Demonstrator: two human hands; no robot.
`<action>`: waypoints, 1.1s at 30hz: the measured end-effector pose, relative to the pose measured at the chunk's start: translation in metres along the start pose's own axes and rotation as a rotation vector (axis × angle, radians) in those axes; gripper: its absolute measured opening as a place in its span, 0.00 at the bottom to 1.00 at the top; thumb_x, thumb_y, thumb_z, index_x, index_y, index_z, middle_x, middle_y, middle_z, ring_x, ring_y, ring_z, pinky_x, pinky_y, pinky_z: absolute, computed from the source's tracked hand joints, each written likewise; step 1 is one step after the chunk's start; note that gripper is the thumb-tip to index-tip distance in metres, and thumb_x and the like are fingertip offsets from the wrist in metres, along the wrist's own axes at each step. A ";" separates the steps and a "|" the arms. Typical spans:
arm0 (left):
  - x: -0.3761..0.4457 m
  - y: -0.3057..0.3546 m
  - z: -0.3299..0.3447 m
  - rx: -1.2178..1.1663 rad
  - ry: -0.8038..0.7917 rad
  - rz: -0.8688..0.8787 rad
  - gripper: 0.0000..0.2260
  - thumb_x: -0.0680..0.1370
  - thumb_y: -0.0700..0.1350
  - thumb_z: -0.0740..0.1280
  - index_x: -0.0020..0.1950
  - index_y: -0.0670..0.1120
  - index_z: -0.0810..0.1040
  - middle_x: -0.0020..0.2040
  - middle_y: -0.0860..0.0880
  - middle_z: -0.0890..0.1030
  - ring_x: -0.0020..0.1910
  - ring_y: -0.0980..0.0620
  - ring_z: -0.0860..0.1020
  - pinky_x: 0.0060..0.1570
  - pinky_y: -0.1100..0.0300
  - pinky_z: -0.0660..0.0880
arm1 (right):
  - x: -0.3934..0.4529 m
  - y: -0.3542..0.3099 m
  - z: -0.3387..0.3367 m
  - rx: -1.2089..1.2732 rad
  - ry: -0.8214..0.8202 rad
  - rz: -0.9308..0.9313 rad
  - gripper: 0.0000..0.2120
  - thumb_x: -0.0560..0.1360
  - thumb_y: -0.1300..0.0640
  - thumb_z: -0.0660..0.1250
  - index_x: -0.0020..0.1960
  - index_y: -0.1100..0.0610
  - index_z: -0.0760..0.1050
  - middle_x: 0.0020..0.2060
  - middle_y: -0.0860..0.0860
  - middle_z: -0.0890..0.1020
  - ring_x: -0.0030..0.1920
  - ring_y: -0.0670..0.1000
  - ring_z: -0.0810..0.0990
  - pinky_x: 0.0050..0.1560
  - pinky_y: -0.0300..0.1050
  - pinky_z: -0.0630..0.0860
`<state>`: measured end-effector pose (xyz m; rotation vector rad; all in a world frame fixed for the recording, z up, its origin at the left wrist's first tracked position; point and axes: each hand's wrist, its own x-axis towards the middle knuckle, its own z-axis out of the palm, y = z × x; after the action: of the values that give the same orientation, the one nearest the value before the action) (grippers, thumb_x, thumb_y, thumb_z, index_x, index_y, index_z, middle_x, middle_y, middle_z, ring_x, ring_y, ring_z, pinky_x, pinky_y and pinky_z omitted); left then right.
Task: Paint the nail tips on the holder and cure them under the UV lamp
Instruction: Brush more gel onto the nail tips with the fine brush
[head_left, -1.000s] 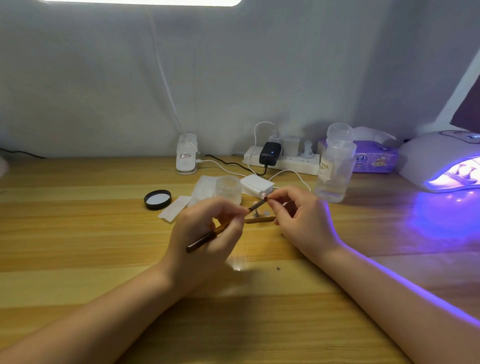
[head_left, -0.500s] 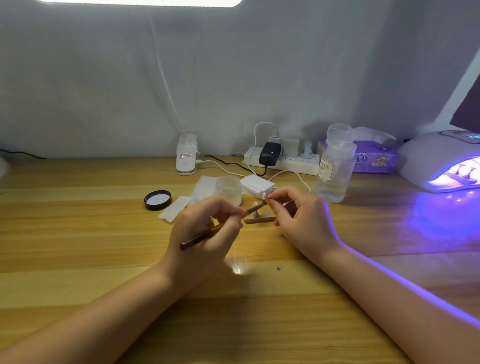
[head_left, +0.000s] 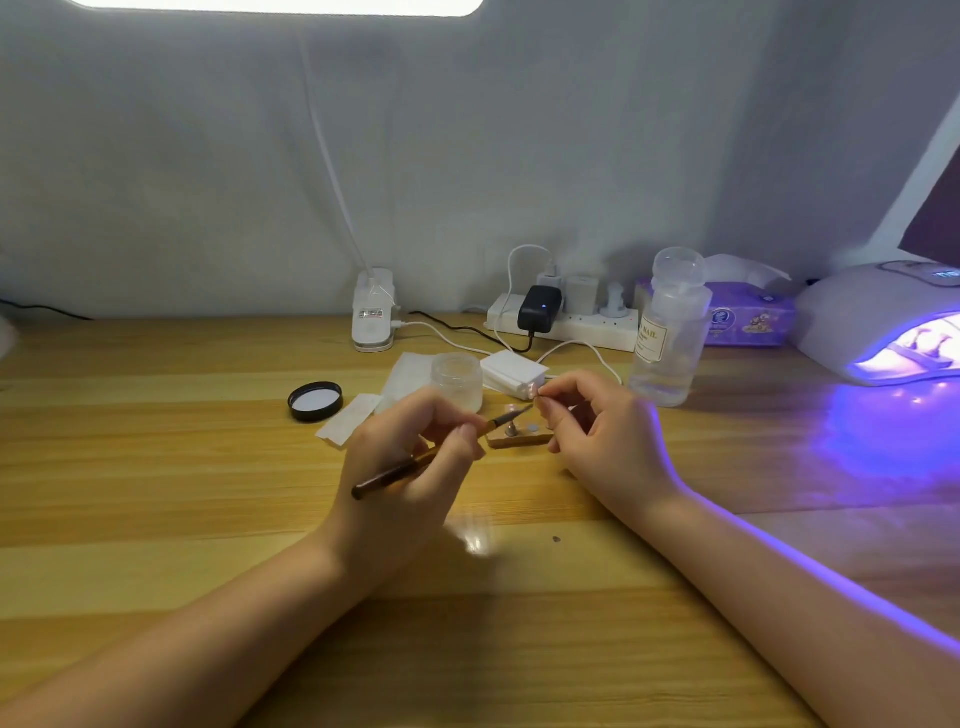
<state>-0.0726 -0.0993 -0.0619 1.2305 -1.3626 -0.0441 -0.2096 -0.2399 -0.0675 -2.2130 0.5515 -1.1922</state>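
Note:
My left hand (head_left: 410, 467) grips a thin brown brush (head_left: 415, 464), its tip pointing up and right toward my right hand (head_left: 597, 436). Between thumb and forefinger, that right hand pinches a small pale nail tip (head_left: 535, 391) just above the table. Under the two hands lies a small wooden holder (head_left: 519, 440) with little metal pegs. An open frosted jar (head_left: 457, 382) stands just behind the brush. At the far right a white UV lamp (head_left: 883, 317) glows violet, with pale shapes lit inside its mouth.
A black jar lid (head_left: 315, 400) lies left of the jar beside white wipes (head_left: 348, 425). Behind are a small white box (head_left: 514, 373), a clear pump bottle (head_left: 667, 332), a power strip (head_left: 566, 325) with cables, a lamp base (head_left: 373, 322) and a tissue pack (head_left: 748, 319).
The brush has tilted flatter and its tip has drawn slightly back from the nail tip. My right hand stays almost in place.

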 end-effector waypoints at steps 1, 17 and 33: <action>0.000 0.000 0.000 -0.003 0.009 0.006 0.08 0.76 0.47 0.65 0.47 0.44 0.80 0.39 0.51 0.83 0.40 0.49 0.82 0.37 0.46 0.79 | 0.000 0.000 0.000 0.003 0.000 0.003 0.07 0.75 0.64 0.68 0.49 0.55 0.79 0.37 0.41 0.79 0.36 0.45 0.81 0.36 0.33 0.76; 0.001 -0.002 -0.001 0.004 0.086 -0.070 0.12 0.75 0.50 0.63 0.45 0.42 0.79 0.38 0.50 0.82 0.38 0.54 0.81 0.37 0.57 0.78 | -0.002 0.001 0.002 0.087 0.030 0.075 0.11 0.75 0.61 0.69 0.43 0.45 0.76 0.32 0.46 0.81 0.29 0.45 0.81 0.30 0.38 0.78; 0.000 -0.005 0.001 0.055 0.055 -0.087 0.07 0.75 0.52 0.63 0.45 0.51 0.78 0.38 0.53 0.81 0.40 0.52 0.81 0.39 0.58 0.78 | 0.003 0.009 0.004 -0.391 -0.130 0.177 0.08 0.73 0.46 0.70 0.43 0.49 0.84 0.31 0.45 0.79 0.35 0.46 0.76 0.34 0.41 0.70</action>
<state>-0.0705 -0.1014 -0.0654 1.3270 -1.2693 -0.0336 -0.2053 -0.2473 -0.0729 -2.4775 0.9709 -0.8998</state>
